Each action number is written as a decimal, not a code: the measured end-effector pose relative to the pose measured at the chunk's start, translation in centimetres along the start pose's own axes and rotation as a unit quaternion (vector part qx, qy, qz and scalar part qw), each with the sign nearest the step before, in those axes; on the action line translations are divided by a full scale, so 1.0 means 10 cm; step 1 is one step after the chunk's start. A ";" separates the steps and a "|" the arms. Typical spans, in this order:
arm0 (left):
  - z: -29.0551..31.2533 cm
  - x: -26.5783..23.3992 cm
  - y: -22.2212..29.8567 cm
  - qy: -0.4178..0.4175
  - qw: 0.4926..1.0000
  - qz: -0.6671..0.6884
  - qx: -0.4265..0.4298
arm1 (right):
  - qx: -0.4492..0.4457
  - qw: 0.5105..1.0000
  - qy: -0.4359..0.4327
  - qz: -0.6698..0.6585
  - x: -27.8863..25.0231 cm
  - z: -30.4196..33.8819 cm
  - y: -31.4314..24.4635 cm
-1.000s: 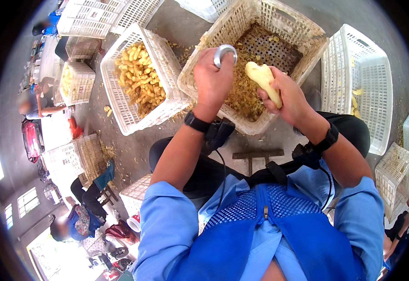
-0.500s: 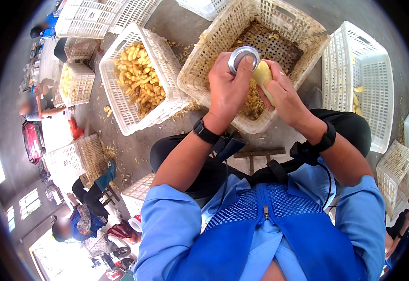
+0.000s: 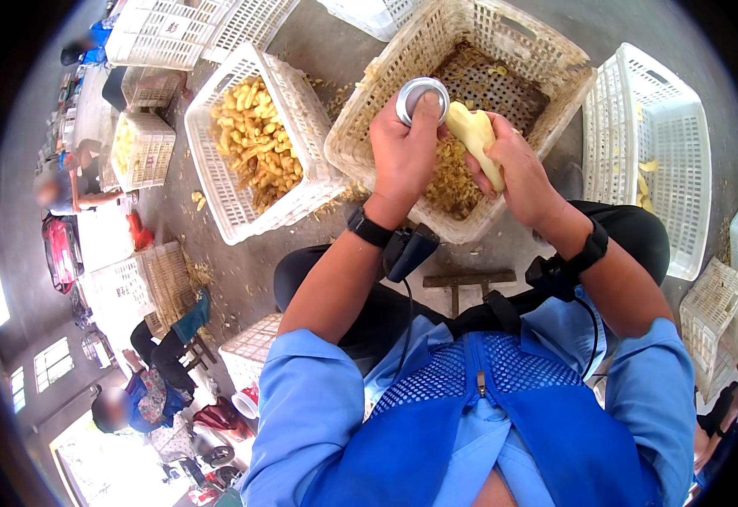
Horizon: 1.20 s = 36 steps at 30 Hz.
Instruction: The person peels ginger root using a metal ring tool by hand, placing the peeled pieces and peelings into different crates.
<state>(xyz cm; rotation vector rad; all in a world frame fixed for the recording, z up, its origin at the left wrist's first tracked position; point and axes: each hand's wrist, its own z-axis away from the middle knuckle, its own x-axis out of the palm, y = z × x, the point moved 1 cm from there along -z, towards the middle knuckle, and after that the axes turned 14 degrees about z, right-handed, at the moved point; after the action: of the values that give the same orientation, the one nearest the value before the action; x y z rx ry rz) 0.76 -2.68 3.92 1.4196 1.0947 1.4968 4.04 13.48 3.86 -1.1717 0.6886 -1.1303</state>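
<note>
My left hand [image 3: 403,159] is closed around a round silver metal ring, like a can rim [image 3: 409,95], with the thumb pressed across its middle. My right hand [image 3: 523,176] grips a knobbly, pale yellow peeled root [image 3: 473,133], which looks like ginger; its upper end tilts toward the ring. A narrow gap shows between root and ring. Both hands are above a stained plastic crate [image 3: 360,106] with yellowish peelings [image 3: 452,182] heaped at its near end. Left of it, a white crate [image 3: 217,190] holds many yellow-brown knobbly roots [image 3: 259,144].
To the right stands a white crate [image 3: 610,152] with a few pale pieces [image 3: 645,182] inside. A low wooden stool [image 3: 470,279] is between my knees. Peelings litter the floor on the left. Other people [image 3: 162,397] sit among more crates [image 3: 145,148] at the far left.
My left hand and the metal ring have moved slightly left, away from the root. The root now leans more upright in my right hand, and more of it shows.
</note>
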 end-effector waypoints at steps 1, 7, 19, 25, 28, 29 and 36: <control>0.02 0.02 0.01 -0.004 1.000 -0.012 0.006 | 0.003 1.000 -0.002 -0.007 0.00 -0.01 0.00; 0.06 0.02 -0.05 -0.038 0.995 -0.077 0.056 | -0.014 1.000 -0.026 -0.002 -0.05 -0.02 0.07; -0.02 -0.15 0.07 -0.053 0.997 -0.061 -0.002 | -0.067 0.985 0.034 0.158 -0.05 -0.09 0.17; 0.07 -0.10 0.25 -0.060 0.996 -0.040 -0.042 | -0.146 0.912 0.093 0.372 -0.01 -0.03 0.01; 0.11 -0.09 0.24 -0.058 0.996 -0.026 -0.066 | -0.192 0.864 0.119 0.450 0.01 -0.01 -0.02; 0.09 -0.11 0.23 -0.065 0.995 -0.022 -0.070 | -0.211 0.848 0.128 0.469 0.01 -0.01 -0.02; 0.06 -0.19 0.16 -0.064 0.993 -0.002 -0.098 | -0.242 0.815 0.141 0.507 0.02 -0.07 0.08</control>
<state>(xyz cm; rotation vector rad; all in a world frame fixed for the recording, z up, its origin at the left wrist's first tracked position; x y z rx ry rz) 1.55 -4.97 4.86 1.3545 0.8477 1.4479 3.78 13.02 2.93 -0.8073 1.6560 -0.1866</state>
